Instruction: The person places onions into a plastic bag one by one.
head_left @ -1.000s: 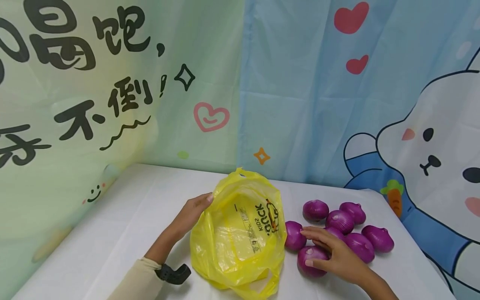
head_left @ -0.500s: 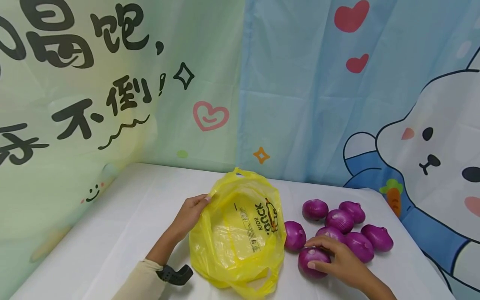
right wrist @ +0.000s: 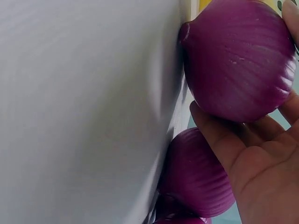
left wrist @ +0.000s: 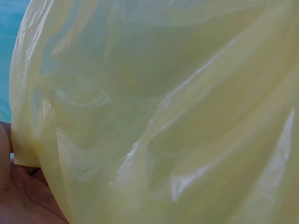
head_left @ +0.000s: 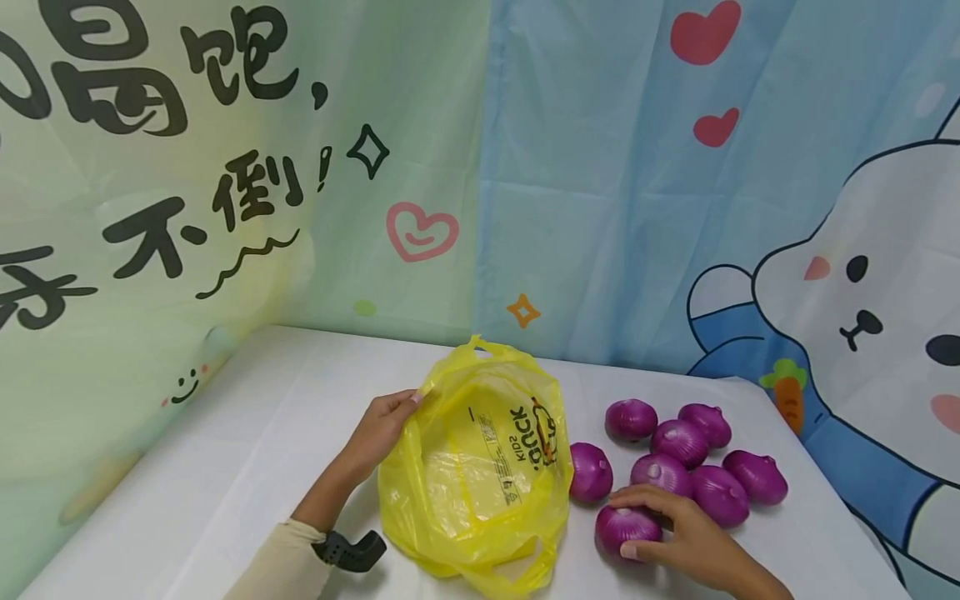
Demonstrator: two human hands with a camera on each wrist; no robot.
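A yellow plastic bag [head_left: 457,475] lies on the table with its mouth spread wide, showing printed lettering inside. My left hand [head_left: 381,429] pinches the bag's left rim between thumb and fingers; in the left wrist view the film of the bag [left wrist: 154,116] covers most of the picture. To the right of the bag, my right hand [head_left: 686,537] grips the nearest red onion [head_left: 621,532], thumb on its near side and fingers on its far side. Seen from the right wrist, that onion [right wrist: 238,60] sits within the curve of the fingers, close to the white tabletop.
Several more red onions [head_left: 678,442] lie grouped behind the right hand. Another onion [head_left: 590,472] sits right at the bag's edge. The white table [head_left: 300,383] ends at a printed cloth backdrop [head_left: 570,208]. A black band [head_left: 350,550] is on the left wrist.
My right hand has come down and closed its grip around the nearest onion, the thumb sliding lower on its side. The left hand and the bag have hardly moved.
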